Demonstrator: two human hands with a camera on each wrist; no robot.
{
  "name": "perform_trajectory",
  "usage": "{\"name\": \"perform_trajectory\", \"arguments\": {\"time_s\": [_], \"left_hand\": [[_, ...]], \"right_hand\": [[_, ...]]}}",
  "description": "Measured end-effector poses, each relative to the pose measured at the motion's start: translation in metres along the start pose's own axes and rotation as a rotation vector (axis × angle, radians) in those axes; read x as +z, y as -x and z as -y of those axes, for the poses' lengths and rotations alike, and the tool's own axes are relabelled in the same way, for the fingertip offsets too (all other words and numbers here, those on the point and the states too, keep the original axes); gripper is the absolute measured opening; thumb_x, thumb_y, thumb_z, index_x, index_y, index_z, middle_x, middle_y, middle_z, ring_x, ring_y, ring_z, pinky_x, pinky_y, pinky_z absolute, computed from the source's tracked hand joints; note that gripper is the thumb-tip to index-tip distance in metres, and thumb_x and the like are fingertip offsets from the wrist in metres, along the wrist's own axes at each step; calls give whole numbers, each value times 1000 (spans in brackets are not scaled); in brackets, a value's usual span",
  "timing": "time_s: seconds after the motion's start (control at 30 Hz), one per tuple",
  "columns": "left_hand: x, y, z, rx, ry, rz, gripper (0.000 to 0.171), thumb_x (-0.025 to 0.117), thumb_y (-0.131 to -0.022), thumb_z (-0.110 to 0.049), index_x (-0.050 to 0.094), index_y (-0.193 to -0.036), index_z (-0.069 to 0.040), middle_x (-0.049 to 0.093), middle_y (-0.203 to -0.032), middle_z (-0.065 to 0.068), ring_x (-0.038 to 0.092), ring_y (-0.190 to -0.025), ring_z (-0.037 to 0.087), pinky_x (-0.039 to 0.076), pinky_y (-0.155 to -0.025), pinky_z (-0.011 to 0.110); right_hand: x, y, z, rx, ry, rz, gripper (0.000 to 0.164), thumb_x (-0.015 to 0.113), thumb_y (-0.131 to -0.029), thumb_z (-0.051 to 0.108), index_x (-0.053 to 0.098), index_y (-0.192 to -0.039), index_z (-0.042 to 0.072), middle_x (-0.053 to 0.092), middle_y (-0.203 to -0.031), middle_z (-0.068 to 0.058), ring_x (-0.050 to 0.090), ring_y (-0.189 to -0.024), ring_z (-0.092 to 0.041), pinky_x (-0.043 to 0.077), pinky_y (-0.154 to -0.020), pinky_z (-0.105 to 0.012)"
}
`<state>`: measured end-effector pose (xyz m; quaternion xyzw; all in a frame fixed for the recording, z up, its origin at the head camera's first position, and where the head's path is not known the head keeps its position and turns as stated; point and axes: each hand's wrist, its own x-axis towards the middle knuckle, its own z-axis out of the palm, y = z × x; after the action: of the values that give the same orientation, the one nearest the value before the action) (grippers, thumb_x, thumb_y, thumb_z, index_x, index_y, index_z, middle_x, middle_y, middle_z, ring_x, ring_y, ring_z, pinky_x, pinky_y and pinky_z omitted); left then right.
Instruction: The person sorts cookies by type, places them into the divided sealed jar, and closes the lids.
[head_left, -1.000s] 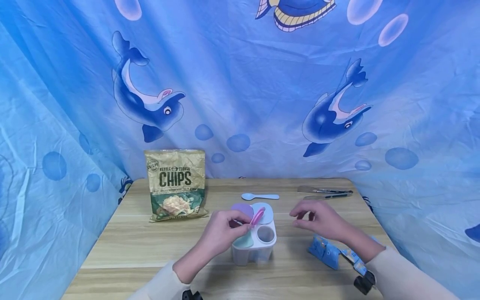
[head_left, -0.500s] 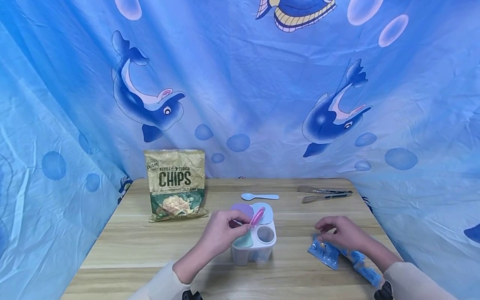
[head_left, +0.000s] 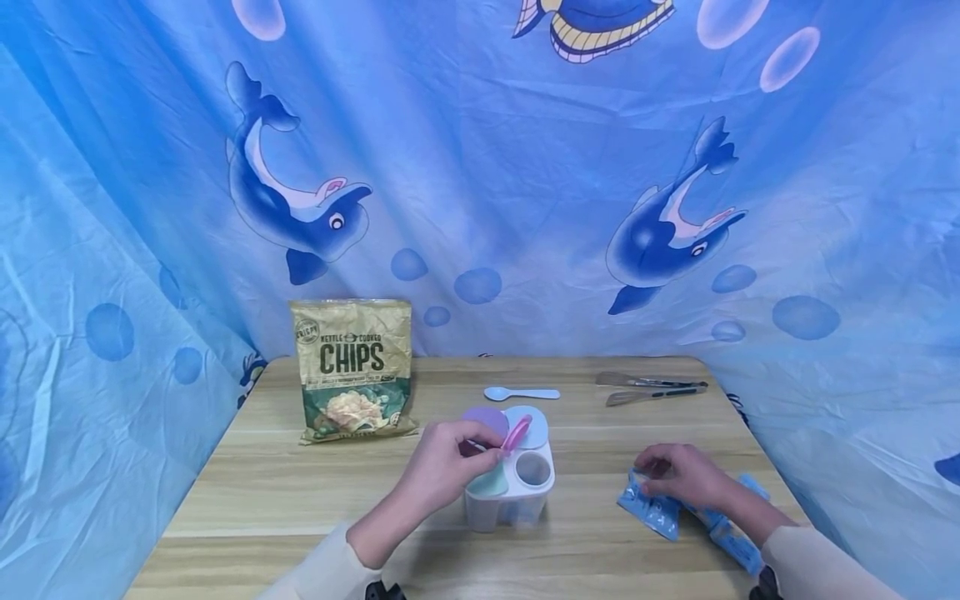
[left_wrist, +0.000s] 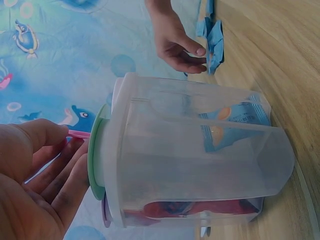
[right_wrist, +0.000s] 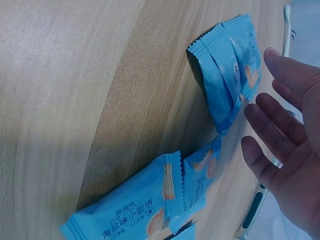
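My left hand [head_left: 453, 454] pinches a pink lid [head_left: 517, 433], held tilted above the clear storage container [head_left: 483, 515]. Purple [head_left: 483, 418], pale blue [head_left: 528, 425] and green lids [head_left: 491, 482] cover other openings in its white top; one round opening [head_left: 532, 469] is uncovered. Through the container wall in the left wrist view, a blue snack packet [left_wrist: 235, 125] and a dark red wrapper [left_wrist: 190, 207] show. My right hand [head_left: 686, 475] hovers over several blue snack packets [head_left: 651, 512] at the right. Its fingers are loosely bent beside the upper packet [right_wrist: 227, 75] in the right wrist view, holding nothing.
A chips bag [head_left: 354, 371] stands at the back left of the wooden table [head_left: 300, 500]. Behind the container lies a pale blue spoon [head_left: 521, 393]. Tongs [head_left: 652, 387] lie at the back right. A blue dolphin-print curtain [head_left: 480, 208] hangs behind the table.
My right hand has moved right and down from beside the container to over the blue packets. The left hand has stayed put with the pink lid.
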<state>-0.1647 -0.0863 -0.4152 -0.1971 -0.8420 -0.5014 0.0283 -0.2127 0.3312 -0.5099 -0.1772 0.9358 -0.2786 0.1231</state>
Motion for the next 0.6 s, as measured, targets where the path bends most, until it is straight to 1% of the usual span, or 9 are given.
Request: {"name": "perform_trajectory", "arguments": {"time_s": [0.13, 0.27, 0.4, 0.5, 0.6], "left_hand": [[0, 0, -1, 4, -6, -4, 8, 79, -87, -12, 81, -94, -14, 77, -89, -6, 70, -78, 9, 58, -70, 22], [0, -1, -1, 6, -6, -6, 8, 79, -87, -12, 81, -94, -15, 77, -89, -6, 70, -78, 9, 58, -70, 22], [0, -1, 0, 6, -2, -5, 8, 79, -87, -11, 81, -94, -15, 78, -89, -5, 70, -77, 8, 58, -70, 23], [0, -1, 1, 5, -2, -5, 9, 79, -87, -11, 81, -94, -15, 78, -90, -5, 70, -77, 8, 58, -70, 23], [0, -1, 1, 3, -4, -5, 9, 78, -87, -11, 81, -94, -15, 78, -90, -6, 70, -77, 7, 58, -70, 23]], "right_hand": [[4, -2, -2, 27, 5, 8, 33, 84, -84, 33, 73, -110, 16, 70, -98, 7, 64, -89, -9, 53, -73, -24], [7, -4, -2, 46, 11, 14, 34, 85, -83, 32, 72, -110, 17, 69, -98, 7, 64, -92, -14, 53, -74, -25], [9, -5, -1, 52, 34, 14, 35, 86, -81, 31, 72, -110, 17, 68, -97, 8, 63, -92, -13, 52, -74, -25], [9, -6, 0, 37, 43, 17, 36, 86, -81, 29, 73, -111, 15, 67, -95, 7, 62, -88, -12, 51, -72, -25], [10, -7, 0, 41, 45, 18, 37, 86, -81, 28, 73, -112, 12, 67, -94, 7, 61, -86, -11, 50, -71, -25]]}}
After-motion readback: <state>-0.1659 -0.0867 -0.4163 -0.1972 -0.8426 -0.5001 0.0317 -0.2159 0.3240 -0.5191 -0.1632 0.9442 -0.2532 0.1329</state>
